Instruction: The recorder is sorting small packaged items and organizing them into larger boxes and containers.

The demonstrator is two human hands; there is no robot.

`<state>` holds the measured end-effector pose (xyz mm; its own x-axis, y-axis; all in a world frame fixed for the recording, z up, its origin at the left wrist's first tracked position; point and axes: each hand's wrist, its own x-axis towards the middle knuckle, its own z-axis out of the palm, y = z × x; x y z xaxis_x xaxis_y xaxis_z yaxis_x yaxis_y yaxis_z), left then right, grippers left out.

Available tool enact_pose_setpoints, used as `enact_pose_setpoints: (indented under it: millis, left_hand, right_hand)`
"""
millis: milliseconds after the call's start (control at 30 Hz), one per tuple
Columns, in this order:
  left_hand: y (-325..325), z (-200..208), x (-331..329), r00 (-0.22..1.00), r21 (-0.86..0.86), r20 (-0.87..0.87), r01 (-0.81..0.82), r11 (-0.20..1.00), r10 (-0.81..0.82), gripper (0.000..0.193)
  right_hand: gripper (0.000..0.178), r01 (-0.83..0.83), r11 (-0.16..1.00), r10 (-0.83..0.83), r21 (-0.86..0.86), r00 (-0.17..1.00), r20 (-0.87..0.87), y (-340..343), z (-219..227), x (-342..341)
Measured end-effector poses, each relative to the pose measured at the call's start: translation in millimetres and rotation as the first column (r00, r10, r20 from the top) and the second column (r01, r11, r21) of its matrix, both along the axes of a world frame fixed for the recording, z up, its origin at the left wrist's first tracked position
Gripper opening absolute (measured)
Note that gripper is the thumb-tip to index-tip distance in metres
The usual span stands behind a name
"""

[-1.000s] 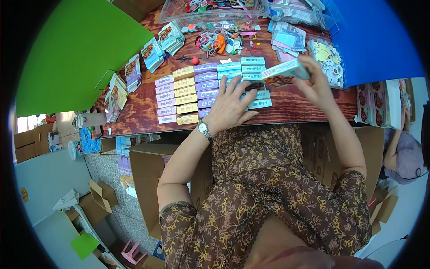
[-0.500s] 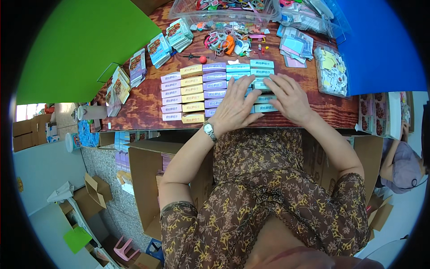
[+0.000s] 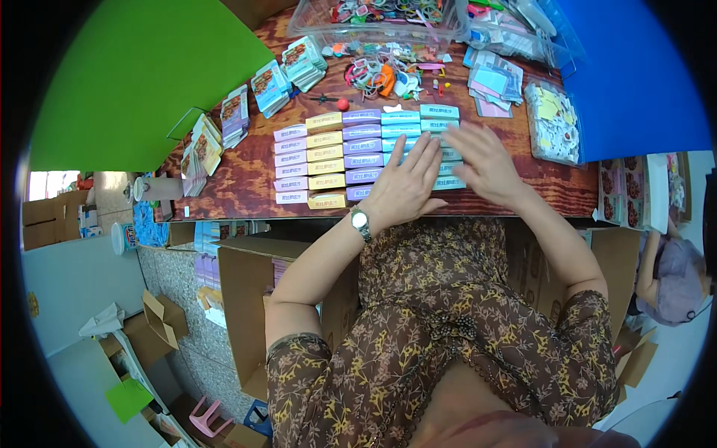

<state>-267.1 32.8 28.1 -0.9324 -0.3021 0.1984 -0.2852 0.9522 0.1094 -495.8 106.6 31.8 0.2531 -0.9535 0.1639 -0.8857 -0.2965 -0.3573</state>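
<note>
Small flat boxes lie in several side-by-side columns on the wooden table: pale lilac boxes [image 3: 291,160] at the left, then yellow boxes [image 3: 324,153], purple boxes [image 3: 362,146], light blue boxes [image 3: 401,118] and mint green boxes [image 3: 439,112] at the right. My left hand [image 3: 405,181] rests fingers outstretched over the blue column, hiding its lower boxes. Beside it, my right hand [image 3: 484,166] has its fingers extended at the right edge of the mint column, slightly blurred. Neither hand grips anything. A watch sits on my left wrist.
Card stacks [image 3: 270,88] line the table's left side. Beyond the boxes are a pile of colourful small trinkets [image 3: 385,77] and a clear bin [image 3: 314,31]. To the right lie loose cards [image 3: 494,84] and a clear tray of white pieces [image 3: 553,119]. Green and blue panels flank the table.
My left hand has shifted slightly right, its fingers closer together. My right hand's fingers have moved a little off the mint boxes, uncovering more of them. The whole view has shifted slightly.
</note>
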Motion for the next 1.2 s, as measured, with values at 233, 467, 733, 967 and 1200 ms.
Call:
enact_pose_setpoints:
  millis: [233, 467, 733, 967, 1200]
  left_hand:
    - [2, 11, 36, 0.964, 0.005, 0.024, -0.265, 0.964, 0.265, 0.096]
    - [-17, -2, 42, 0.967, -0.018, -0.01, -0.254, 0.967, 0.253, 0.092]
    - [-1, 13, 77, 0.914, -0.019, -0.173, -0.375, 0.927, 0.366, 0.101]
    - [-6, -9, 101, 0.855, 0.134, -0.083, -0.5, 0.856, 0.512, 0.106]
    - [-10, -12, 110, 0.819, 0.062, -0.317, -0.485, 0.873, 0.478, 0.088]
  right_hand:
    - [0.06, 0.061, 0.992, -0.044, -0.109, 0.987, 0.154, -69, -22, -15]
    - [0.067, -0.078, 0.994, 0.08, 0.081, 0.997, -0.014, -72, -8, 6]
    - [0.066, -0.322, 0.945, 0.326, -0.055, 0.941, 0.092, -159, 27, 79]
    - [0.066, -0.466, 0.875, 0.476, 0.132, 0.878, -0.059, -178, -17, 127]
    - [0.064, -0.532, 0.845, 0.535, 0.062, 0.835, -0.129, -203, 11, 151]
